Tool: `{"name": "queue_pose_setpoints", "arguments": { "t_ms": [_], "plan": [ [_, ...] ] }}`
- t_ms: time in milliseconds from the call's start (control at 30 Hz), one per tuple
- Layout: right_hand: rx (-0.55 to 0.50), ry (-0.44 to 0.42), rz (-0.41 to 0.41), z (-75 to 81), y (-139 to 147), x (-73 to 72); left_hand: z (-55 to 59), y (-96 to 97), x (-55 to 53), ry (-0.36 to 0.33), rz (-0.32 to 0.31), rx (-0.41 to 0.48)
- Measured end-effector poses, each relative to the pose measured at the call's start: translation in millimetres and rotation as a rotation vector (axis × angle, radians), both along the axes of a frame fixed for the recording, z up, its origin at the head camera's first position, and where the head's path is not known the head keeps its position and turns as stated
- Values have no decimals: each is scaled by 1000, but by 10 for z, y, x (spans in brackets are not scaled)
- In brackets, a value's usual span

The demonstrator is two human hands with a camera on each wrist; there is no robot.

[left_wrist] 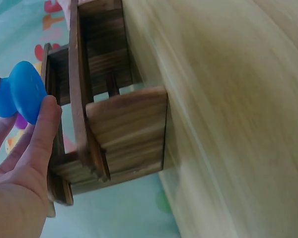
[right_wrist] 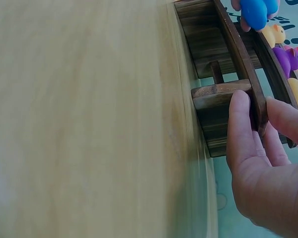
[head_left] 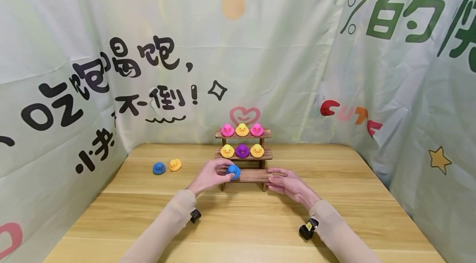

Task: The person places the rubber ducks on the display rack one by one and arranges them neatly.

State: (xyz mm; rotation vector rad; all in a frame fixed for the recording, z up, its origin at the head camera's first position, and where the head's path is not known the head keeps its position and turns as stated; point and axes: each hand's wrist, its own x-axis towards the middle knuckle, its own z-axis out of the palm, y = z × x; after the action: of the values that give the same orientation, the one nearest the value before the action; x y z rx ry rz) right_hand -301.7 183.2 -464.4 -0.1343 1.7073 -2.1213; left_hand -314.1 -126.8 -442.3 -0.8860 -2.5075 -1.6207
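My left hand (head_left: 212,175) pinches a blue rubber duck (head_left: 233,171) at the left part of the lowest step (head_left: 254,176) of a small three-tier wooden display stand. In the left wrist view the duck's flat underside (left_wrist: 34,94) faces the step. My right hand (head_left: 291,185) grips the right end of that same step, and the right wrist view has the board's edge (right_wrist: 258,106) between thumb and fingers. On the middle tier sit a yellow, a purple (head_left: 242,150) and another yellow duck. The top tier carries a yellow duck (head_left: 242,130) between two pink ones.
Left of the stand, another blue duck (head_left: 159,168) and a yellow duck (head_left: 175,165) rest on the wooden table (head_left: 238,221). A printed curtain (head_left: 282,68) hangs behind the table and along both sides. Each wrist wears a small black camera (head_left: 307,230).
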Motion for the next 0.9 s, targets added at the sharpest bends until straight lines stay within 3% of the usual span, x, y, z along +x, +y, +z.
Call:
{"name": "queue_pose_setpoints", "arguments": {
  "t_ms": [367, 900],
  "plan": [
    [-3, 8, 0, -47, 8, -25, -48, 173, 3, -33, -33, -7],
    [-11, 3, 0, -59, 11, -39, -60, 395, -29, 83, -23, -105]
  ]
}}
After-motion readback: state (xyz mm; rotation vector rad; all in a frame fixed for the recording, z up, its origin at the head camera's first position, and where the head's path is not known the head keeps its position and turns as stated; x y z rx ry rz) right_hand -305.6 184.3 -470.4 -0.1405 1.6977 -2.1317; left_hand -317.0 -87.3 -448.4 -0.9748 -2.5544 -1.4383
